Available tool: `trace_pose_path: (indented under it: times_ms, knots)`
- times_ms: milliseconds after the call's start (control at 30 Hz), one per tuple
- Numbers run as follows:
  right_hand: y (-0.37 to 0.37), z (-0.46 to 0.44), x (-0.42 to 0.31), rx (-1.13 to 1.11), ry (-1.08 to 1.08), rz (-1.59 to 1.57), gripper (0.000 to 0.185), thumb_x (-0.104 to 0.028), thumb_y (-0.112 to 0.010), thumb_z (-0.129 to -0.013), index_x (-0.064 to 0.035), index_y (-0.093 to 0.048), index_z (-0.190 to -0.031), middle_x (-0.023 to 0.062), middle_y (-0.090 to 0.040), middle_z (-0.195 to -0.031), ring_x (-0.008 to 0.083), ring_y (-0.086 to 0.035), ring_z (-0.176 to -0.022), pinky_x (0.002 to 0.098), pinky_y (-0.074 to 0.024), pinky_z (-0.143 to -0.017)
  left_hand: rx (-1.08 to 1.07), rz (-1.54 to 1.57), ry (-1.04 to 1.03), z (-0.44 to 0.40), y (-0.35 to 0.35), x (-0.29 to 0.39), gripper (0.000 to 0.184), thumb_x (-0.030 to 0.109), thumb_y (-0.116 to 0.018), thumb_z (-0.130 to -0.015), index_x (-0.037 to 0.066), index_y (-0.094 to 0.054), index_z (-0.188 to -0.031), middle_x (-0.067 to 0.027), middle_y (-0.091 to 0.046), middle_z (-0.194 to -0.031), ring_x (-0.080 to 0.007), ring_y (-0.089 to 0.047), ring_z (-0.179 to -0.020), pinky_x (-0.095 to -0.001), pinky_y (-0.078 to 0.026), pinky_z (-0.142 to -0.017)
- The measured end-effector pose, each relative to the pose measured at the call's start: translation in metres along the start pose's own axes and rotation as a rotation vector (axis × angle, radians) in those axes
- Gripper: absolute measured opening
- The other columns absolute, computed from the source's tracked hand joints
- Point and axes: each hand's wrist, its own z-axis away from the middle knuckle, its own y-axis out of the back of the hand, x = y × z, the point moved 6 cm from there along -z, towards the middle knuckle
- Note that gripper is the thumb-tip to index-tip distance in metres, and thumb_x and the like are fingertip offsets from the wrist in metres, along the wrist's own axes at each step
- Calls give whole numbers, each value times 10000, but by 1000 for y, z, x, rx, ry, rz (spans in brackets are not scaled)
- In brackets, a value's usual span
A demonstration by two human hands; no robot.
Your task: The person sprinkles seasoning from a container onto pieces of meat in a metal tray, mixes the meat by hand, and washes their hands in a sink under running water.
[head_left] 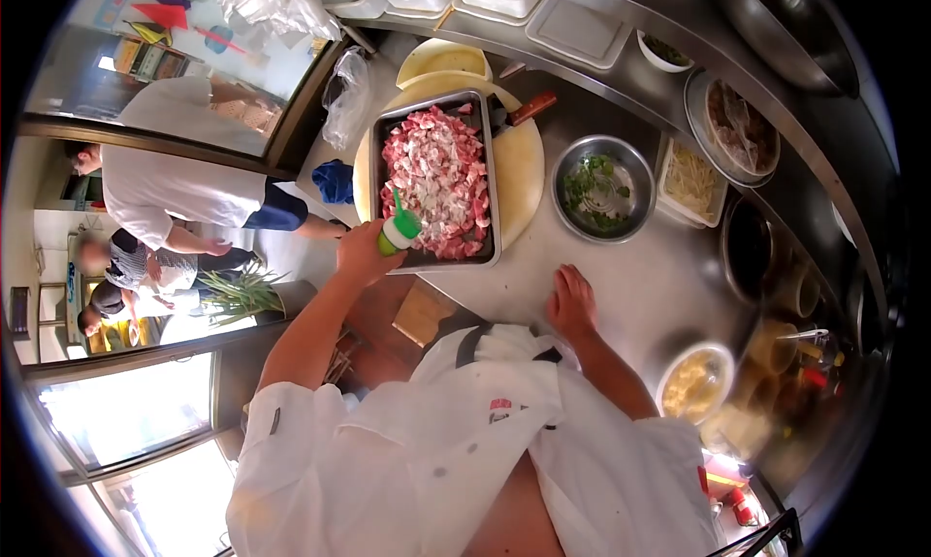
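Observation:
My left hand [361,253] is wrapped round a green and white squeeze bottle [399,231], its green nozzle over the near left part of a metal tray [496,203]. Chopped raw meat [436,174] dusted with white powder fills much of the tray, which lies on a round yellowish board [524,174]. My right hand [572,303] rests on the steel counter [621,276] with its fingers stretched out, holding nothing. Beyond it stands a metal bowl [603,189] with green herbs inside.
A wooden-handled knife [531,109] lies behind the tray. White tubs, a container of sprouts [690,184] and a dark pot [747,247] line the back and right. A white bowl [695,382] is near my right forearm. Several people are at the left.

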Motion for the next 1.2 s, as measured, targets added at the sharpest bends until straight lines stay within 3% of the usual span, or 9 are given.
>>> trace_pose_path:
  times_ms: [167, 267, 400, 700, 800, 900, 967, 1100, 1200]
  knots:
    - [-1, -2, 0, 3, -4, -3, 464, -178, -597, -924, -15, -578, -1359, 122, -521, -1472, 328, -460, -1420, 469, -390, -1167, -31, 569, 109, 21, -8, -25, 747, 357, -888, -780, 78, -563, -1392, -141, -697, -1270, -314, -696, -1129, -430, -532, -994]
    - [-3, -1, -1, -1, -7, -3, 473, -175, -602, -915, -18, -577, -1360, 129, -521, -1467, 337, -463, -1413, 478, -389, -1165, -19, 820, 178, 31, -4, -19, 787, 219, -898, -791, 88, -498, -1456, -88, -697, -1205, -220, -664, -1142, -421, -541, -988]
    - [-6, -2, -1, -3, 19, 11, 492, -173, -611, -900, -25, -574, -1368, 141, -516, -1469, 350, -461, -1409, 488, -391, -1160, 121, 1216, 122, 49, 20, 27, 936, 147, -854, -835, 103, -250, -1548, -97, -613, -1288, -246, -620, -1188, -435, -515, -1031]
    - [-7, 2, 8, -34, 18, -107, 514, -136, -641, -877, 7, -578, -1367, 191, -560, -1420, 391, -500, -1359, 499, -417, -1145, 103, 1010, -68, 58, 38, 53, 983, 162, -860, -852, 91, -192, -1569, -134, -628, -1290, -234, -672, -1128, -405, -557, -977]
    - [1, 2, -1, -90, -145, -170, 496, -141, -646, -932, 16, -558, -1394, 179, -599, -1373, 343, -568, -1297, 445, -456, -1116, 62, 1045, -287, 49, 25, 79, 970, 138, -847, -861, 101, -183, -1568, -123, -635, -1279, -228, -678, -1126, -392, -565, -966]
    - [22, -8, -42, -153, -483, -733, 486, -199, -647, -998, 0, -539, -1428, 143, -622, -1342, 254, -609, -1242, 393, -496, -1060, -39, 1170, -316, 44, 1, 99, 874, 140, -836, -851, 97, -264, -1510, -102, -622, -1243, -207, -657, -1113, -388, -546, -972]
    - [29, -19, -77, -145, -367, -970, 538, -217, -647, -1017, -28, -477, -1491, 135, -598, -1372, 213, -610, -1227, 377, -513, -1028, -11, 865, -403, 45, -6, 113, 823, 184, -849, -833, 80, -330, -1463, -109, -621, -1218, -210, -639, -1086, -388, -527, -969]
    - [59, -30, -116, -141, -297, -1244, 748, -248, -699, -994, -70, -299, -1601, 147, -529, -1451, 206, -603, -1242, 389, -530, -1006, -55, 881, -495, 56, -27, 152, 743, 209, -845, -839, 80, -397, -1417, -140, -628, -1181, -252, -652, -1044, -401, -532, -939]
    - [65, -13, -125, -451, -308, -1139, 939, -273, -771, -938, -61, -172, -1629, 165, -478, -1497, 213, -597, -1257, 385, -521, -1024, -122, 940, -515, 55, -46, 173, 707, 229, -834, -856, 90, -412, -1406, -150, -643, -1166, -278, -667, -1040, -405, -540, -914]
